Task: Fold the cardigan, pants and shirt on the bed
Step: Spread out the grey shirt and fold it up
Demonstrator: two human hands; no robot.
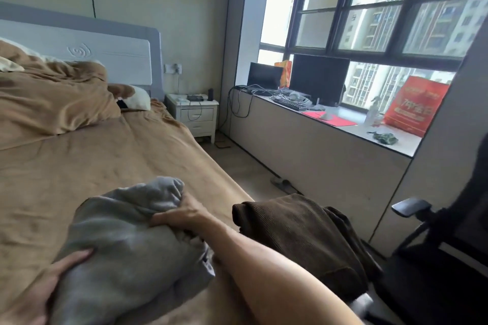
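Hands apart, both clamped on grey bundle (126, 240): right hand (182, 215) at 1 o'clock, left hand (59, 272) at 8. Risk: forearm sweeping brown garment (298, 232) at 3 o'clock off bed (105, 163).

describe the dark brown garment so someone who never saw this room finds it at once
Start at the tan bed. At its near right edge, between the grey garment and the black office chair, lies the dark brown garment. Only it is dark and ribbed like corduroy.

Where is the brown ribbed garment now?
Lower right of the head view: the brown garment lies at the bed edge, between the grey garment and the black chair.
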